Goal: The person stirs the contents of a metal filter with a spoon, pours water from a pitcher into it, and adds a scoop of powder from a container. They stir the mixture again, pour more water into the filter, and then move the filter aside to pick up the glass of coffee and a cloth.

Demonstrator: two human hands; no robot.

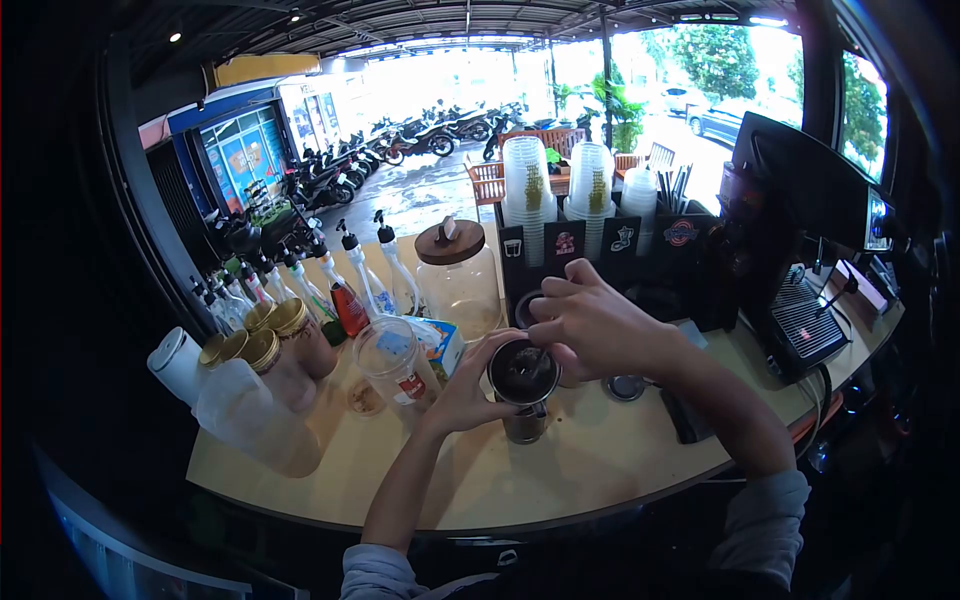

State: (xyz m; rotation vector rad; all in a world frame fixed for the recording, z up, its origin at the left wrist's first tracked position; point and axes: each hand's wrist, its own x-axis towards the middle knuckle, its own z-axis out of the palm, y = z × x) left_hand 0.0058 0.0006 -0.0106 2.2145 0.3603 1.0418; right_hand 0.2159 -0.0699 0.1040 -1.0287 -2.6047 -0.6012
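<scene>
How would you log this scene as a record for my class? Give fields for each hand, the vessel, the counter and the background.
Left hand: around the side of the metal cup
Right hand: fingers curled above the cup's rim; anything held is unclear
Cup contents: dark
Counter left: pump bottles, gold-lidded jars
Counter middle: jar with wooden lid
Beyond hands: stacked clear plastic cups
Counter right: espresso machine
Background: parked motorcycles
</scene>
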